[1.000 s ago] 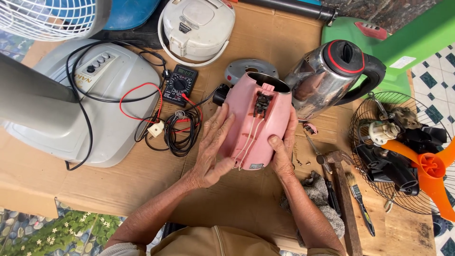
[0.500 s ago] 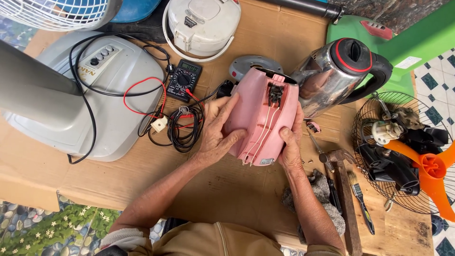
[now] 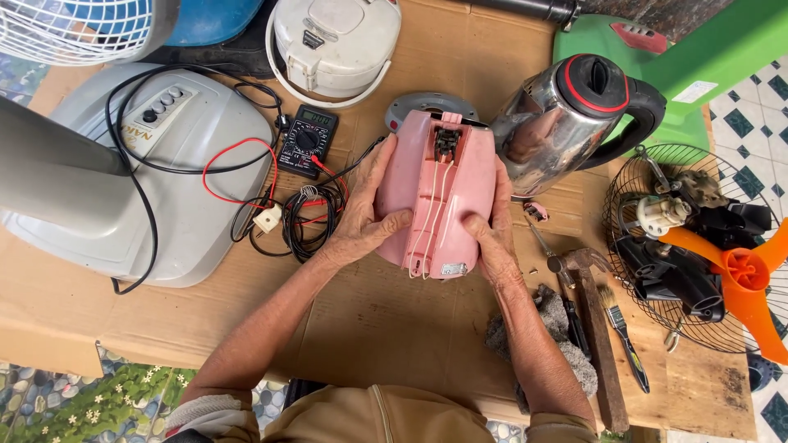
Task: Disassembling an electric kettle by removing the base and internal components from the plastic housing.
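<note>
At my ten o'clock sits the big grey fan base (image 3: 176,184), black cord looped over it. At one o'clock stands the steel kettle (image 3: 566,123) with its black lid and handle; at twelve, the white rice cooker (image 3: 335,45). Off at three o'clock lies the wire fan guard (image 3: 648,197) with an orange blade (image 3: 743,275). Dead centre on the cardboard-covered table (image 3: 386,328) I hold the pink appliance shell (image 3: 439,193) open side up, thin wires running down its middle — my left hand (image 3: 365,217) wraps its nine o'clock edge, thumb pressed inside, and my right hand (image 3: 492,230) clasps its three o'clock edge. The black multimeter (image 3: 305,141) lies at eleven — the hammer (image 3: 595,328) and brush (image 3: 624,336) at four
</note>
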